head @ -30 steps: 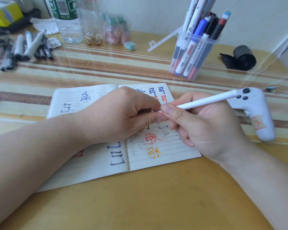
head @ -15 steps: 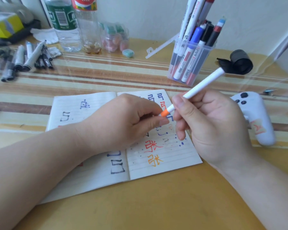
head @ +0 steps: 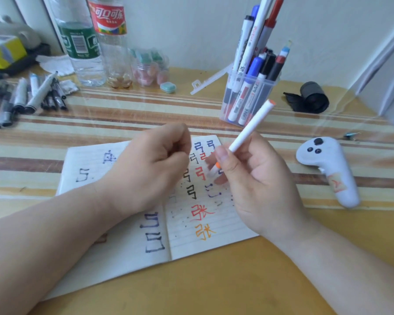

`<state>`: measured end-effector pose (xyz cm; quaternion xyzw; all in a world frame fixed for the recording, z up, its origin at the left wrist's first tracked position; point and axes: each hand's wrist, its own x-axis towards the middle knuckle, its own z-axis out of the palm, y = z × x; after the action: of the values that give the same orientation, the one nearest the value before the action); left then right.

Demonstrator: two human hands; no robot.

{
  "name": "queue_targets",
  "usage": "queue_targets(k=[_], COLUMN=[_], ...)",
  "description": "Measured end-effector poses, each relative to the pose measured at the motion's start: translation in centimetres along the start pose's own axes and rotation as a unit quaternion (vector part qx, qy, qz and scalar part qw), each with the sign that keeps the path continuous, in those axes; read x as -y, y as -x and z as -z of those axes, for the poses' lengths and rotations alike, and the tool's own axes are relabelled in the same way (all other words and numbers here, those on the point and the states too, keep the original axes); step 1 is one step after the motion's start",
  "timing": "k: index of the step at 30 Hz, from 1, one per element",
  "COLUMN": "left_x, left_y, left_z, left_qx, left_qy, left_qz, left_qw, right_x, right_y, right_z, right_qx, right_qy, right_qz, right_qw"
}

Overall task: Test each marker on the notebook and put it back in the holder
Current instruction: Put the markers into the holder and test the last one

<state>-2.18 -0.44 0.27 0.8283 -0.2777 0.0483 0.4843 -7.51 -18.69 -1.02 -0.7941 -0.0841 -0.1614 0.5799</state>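
My right hand grips a white marker that slants up to the right. Its orange back end points toward the holder, and its uncapped tip with an orange collar hangs just above the right page. The open notebook lies flat under both hands, with characters in blue, red, black and orange. My left hand hovers over the notebook's middle, a little left of the tip. Its fingers are curled tight around the pulled-off cap, which stays hidden inside them. The clear plastic holder with several markers stands behind the notebook.
A white handheld controller lies right of the notebook. A black roll sits at the back right. Several loose markers lie at the far left. Two bottles and a small jar stand along the wall.
My hands were joined at the marker's tip end and have pulled apart. The orange-collared tip is now bare. The marker has swung from nearly flat to steeply tilted.
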Motion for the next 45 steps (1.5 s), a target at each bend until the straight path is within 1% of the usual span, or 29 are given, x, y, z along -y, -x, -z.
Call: queue_targets(k=[1,3,5,7,9,11,14,16,18,20,22,25,27,29,31,33,35,37,41,43,45], left_x=[0.2,0.3,0.3,0.3,0.6,0.8,0.7,0.5,0.3,0.1,0.2,0.7,1.1,1.5,1.7,1.7,1.7,1.6,1.3,1.5,1.9], left_y=[-0.1,-0.2,-0.1,-0.2,-0.5,-0.8,-0.7,-0.5,-0.4,-0.4,-0.3,-0.5,-0.8,-1.1,-1.2,-1.4,-1.7,-1.7,-1.4,-1.4,-1.4], left_z=[0.1,0.1,0.0,-0.2,-0.2,-0.2,-0.5,-0.6,-0.6,-0.5,-0.6,-0.8,-0.7,-0.5,-0.4,-0.3,-0.1,-0.1,-0.4,-0.4,-0.4], left_qx=[-0.028,-0.04,-0.051,-0.098,-0.16,-0.183,-0.144,-0.092,-0.02,0.02,0.014,-0.042,-0.059,-0.037,-0.023,-0.038,-0.046,-0.036,-0.03,-0.033,-0.031], left_qy=[-0.024,-0.034,-0.013,0.012,0.049,0.049,-0.028,-0.08,-0.082,-0.079,-0.091,-0.128,-0.188,-0.25,-0.252,-0.254,-0.267,-0.255,-0.206,-0.21,-0.211], left_qz=[0.009,0.02,0.011,0.006,0.012,0.018,0.006,-0.014,-0.036,-0.063,-0.07,-0.042,-0.004,0.051,0.096,0.129,0.158,0.153,0.107,0.096,0.089], left_qw=[0.999,0.998,0.999,0.995,0.986,0.982,0.989,0.992,0.996,0.995,0.993,0.99,0.98,0.966,0.963,0.958,0.949,0.954,0.972,0.972,0.973], right_x=[0.1,0.5,0.7,0.5,0.2,0.1,0.7,1.1,1.2,1.2,1.1,1.1,1.1,1.3,1.8,2.6,3.3,3.7,4.4,5.4,6.6], right_y=[0.1,0.3,0.4,0.3,0.4,0.6,0.6,0.6,0.5,0.5,0.5,0.5,0.6,0.6,0.6,0.7,0.8,0.9,0.0,-1.3,-3.3], right_z=[0.0,-0.1,-0.1,0.1,0.3,0.4,0.6,0.9,1.1,1.2,1.1,0.8,0.6,0.6,0.8,1.0,1.1,1.0,1.1,1.8,2.7], right_qx=[0.016,0.043,0.051,0.056,0.061,0.068,0.044,0.032,0.03,0.027,0.022,0.018,0.006,-0.019,-0.033,-0.037,-0.015,0.012,0.037,0.029,0.001], right_qy=[-0.017,-0.041,-0.015,0.019,0.021,0.01,-0.013,-0.058,-0.096,-0.104,-0.083,-0.029,0.0,0.014,0.025,0.027,0.021,0.025,0.059,0.057,0.06], right_qz=[-0.015,-0.042,-0.021,0.008,0.012,0.021,0.051,0.055,0.052,0.049,0.044,0.032,0.017,0.017,0.023,0.011,-0.012,-0.016,0.007,0.023,0.045], right_qw=[1.0,0.997,0.998,0.998,0.998,0.997,0.998,0.996,0.994,0.993,0.995,0.999,1.0,1.0,0.999,0.999,1.0,0.999,0.998,0.998,0.997])
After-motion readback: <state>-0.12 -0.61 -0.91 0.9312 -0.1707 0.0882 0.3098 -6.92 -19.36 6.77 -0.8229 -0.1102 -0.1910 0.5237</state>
